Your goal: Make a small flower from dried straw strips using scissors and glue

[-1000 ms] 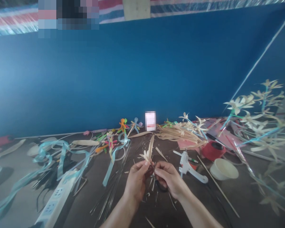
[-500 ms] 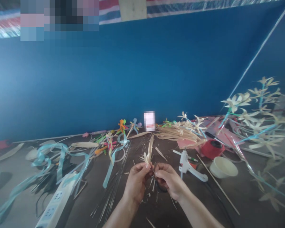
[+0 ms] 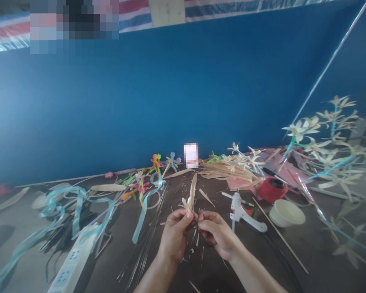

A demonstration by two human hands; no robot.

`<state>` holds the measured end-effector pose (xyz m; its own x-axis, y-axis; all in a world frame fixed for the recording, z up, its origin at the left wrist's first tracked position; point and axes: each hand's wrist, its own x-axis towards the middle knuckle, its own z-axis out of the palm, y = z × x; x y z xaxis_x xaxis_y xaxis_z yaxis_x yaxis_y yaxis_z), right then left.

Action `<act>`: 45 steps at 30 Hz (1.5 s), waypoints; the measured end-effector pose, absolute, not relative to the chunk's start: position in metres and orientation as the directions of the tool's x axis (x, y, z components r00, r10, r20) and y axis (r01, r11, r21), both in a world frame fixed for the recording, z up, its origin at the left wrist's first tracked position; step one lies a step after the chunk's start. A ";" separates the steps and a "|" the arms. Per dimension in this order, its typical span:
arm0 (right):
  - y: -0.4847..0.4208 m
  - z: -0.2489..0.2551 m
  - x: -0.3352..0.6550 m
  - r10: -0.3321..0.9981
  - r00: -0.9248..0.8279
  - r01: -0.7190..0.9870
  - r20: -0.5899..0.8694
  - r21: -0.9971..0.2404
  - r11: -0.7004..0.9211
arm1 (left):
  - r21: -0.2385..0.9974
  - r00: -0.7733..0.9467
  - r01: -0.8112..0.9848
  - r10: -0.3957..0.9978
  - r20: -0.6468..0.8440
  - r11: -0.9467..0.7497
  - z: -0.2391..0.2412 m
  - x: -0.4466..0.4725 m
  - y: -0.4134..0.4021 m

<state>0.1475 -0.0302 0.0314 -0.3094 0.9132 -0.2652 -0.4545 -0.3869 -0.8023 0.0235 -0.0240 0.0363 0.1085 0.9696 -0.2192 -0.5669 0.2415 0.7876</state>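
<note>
Between thumb and fingers, my left hand (image 3: 176,232) pinches the base of a pale dried-husk flower (image 3: 189,200), one long petal pointing up and away from me. Close against it, my right hand (image 3: 216,232) is closed, its thumb and forefinger pinched together at the flower's lower end. Whatever those fingertips grip is too small to make out. Pale husk scraps (image 3: 197,240) lie on the dark table below the hands. To the right rests a white glue gun (image 3: 240,213), and a bundle of dried husk strips (image 3: 228,173) lies beyond the hands.
At right are a cream bowl (image 3: 286,213), a red tape roll (image 3: 272,189), a thin stick (image 3: 282,238) and finished husk flowers (image 3: 301,129) on stems. Leftward lie thin wires (image 3: 143,240), blue ribbon (image 3: 77,207) and a power strip (image 3: 70,262). A blue partition (image 3: 171,93) stands behind.
The flower has turned slightly in my left hand, and its thin frayed petals are less spread to view. Both hands stay nearly in place; the view has shifted a little.
</note>
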 end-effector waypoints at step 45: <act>-0.033 0.024 0.150 0.950 0.004 0.073 0.311 -0.948 0.310 | 0.839 -0.004 0.413 0.920 0.391 -0.355 0.038 0.020 -0.030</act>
<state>0.1496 -0.0330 0.0244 0.0043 0.9502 0.3115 0.0731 0.3104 -0.9478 0.0204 -0.0297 0.0375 -0.0039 0.9202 0.3913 0.4134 -0.3548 0.8385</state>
